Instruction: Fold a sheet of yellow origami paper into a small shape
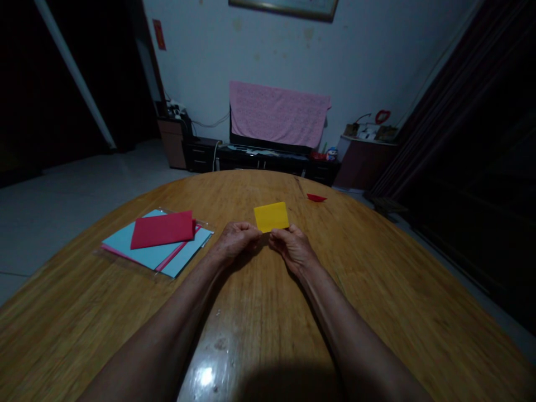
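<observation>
Between my two hands is a small yellow rectangle of paper, tilted up above the table and apparently folded. My left hand is closed, its fingertips pinching the paper's lower left corner. The lower right edge is gripped by my right hand, with the thumb lying on the near face. Fingers behind the paper are hidden. To the left lies a flat pack of light blue and pink paper in a clear sleeve, with a folded red paper on top of it.
Both forearms rest over the round wooden table. A small red folded paper boat sits near its far right edge. Beyond stands a low black cabinet with a screen covered by a pink cloth. A dark curtain hangs on the right.
</observation>
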A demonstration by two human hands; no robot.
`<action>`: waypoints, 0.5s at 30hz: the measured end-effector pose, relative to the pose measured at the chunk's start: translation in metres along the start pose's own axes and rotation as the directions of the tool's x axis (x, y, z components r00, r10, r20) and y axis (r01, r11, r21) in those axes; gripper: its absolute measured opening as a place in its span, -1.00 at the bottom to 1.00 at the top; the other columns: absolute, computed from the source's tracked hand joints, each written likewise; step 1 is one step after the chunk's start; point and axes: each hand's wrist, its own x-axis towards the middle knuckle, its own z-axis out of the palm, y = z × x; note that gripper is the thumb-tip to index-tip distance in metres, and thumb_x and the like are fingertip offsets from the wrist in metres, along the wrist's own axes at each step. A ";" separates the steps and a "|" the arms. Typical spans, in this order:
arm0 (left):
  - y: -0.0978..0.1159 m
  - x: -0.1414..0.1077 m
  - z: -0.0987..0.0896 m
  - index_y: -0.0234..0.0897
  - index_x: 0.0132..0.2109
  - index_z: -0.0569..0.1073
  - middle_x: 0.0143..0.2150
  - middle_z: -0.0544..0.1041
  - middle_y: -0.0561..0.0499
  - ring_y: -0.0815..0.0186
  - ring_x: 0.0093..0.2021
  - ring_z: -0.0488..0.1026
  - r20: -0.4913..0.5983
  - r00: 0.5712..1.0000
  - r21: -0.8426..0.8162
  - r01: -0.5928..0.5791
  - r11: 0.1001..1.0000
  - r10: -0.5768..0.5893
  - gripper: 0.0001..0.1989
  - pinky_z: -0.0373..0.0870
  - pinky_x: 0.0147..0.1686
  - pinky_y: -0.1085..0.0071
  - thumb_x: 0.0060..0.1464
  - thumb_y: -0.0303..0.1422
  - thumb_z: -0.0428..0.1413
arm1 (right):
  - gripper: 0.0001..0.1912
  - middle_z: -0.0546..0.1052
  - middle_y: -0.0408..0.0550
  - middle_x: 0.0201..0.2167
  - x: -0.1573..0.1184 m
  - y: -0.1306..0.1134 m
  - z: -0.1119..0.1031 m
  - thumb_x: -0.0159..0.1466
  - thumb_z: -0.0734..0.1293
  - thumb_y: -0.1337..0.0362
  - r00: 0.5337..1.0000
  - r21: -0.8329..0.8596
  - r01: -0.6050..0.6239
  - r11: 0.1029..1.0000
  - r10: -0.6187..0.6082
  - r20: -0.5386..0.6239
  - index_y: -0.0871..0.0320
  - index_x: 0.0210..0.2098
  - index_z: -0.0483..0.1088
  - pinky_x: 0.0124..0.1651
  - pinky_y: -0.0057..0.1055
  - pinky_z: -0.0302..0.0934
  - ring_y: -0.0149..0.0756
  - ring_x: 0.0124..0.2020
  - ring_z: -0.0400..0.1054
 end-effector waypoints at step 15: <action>-0.002 0.001 -0.004 -0.31 -0.65 0.32 -0.71 0.28 0.08 0.51 -0.69 0.18 -0.016 0.999 0.000 -0.035 0.999 0.035 -0.82 0.04 -0.65 0.53 -0.20 -0.44 0.14 | -0.68 0.40 -0.32 -0.64 0.010 -0.014 -0.017 -0.10 0.36 0.51 0.963 0.212 0.047 0.976 0.012 -0.270 0.12 -0.38 0.26 -0.47 -0.57 0.28 -0.51 -0.58 0.31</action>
